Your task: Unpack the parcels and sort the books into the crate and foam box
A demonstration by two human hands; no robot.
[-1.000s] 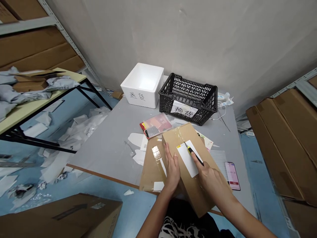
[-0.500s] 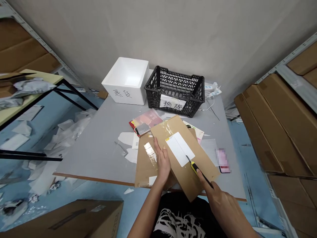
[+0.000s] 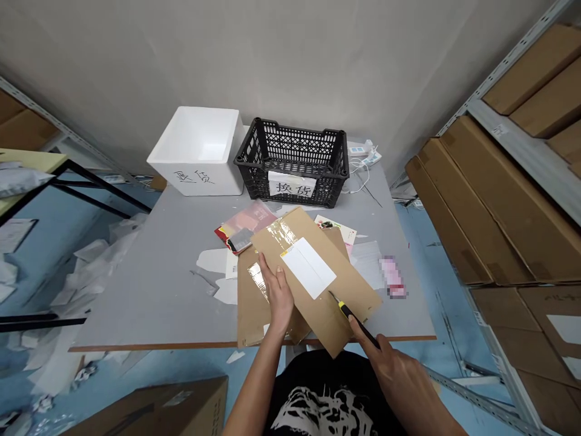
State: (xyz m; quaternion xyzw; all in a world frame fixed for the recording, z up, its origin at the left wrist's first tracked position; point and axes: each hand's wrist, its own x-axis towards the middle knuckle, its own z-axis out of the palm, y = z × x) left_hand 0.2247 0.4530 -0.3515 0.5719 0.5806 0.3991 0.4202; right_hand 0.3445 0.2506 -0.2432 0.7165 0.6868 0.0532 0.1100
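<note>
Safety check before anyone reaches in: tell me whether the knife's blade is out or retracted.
Out: a thin metal blade extends past the yellow end of the utility knife in the right hand.

Two hands [image 3: 275, 297], one yellow-handled utility knife [image 3: 351, 318], two cardboard mailers [image 3: 318, 309] (one lying across the other), one white shipping label [image 3: 308, 267], one white foam box [image 3: 195, 151], one black plastic crate [image 3: 290, 125], one blurred phone [image 3: 393, 277].

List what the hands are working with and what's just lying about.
Working with: right hand gripping a yellow-handled craft knife; left hand on a cardboard mailer; second cardboard piece beneath.

Lying about: white foam box; black plastic crate; glossy red-edged packet.
</note>
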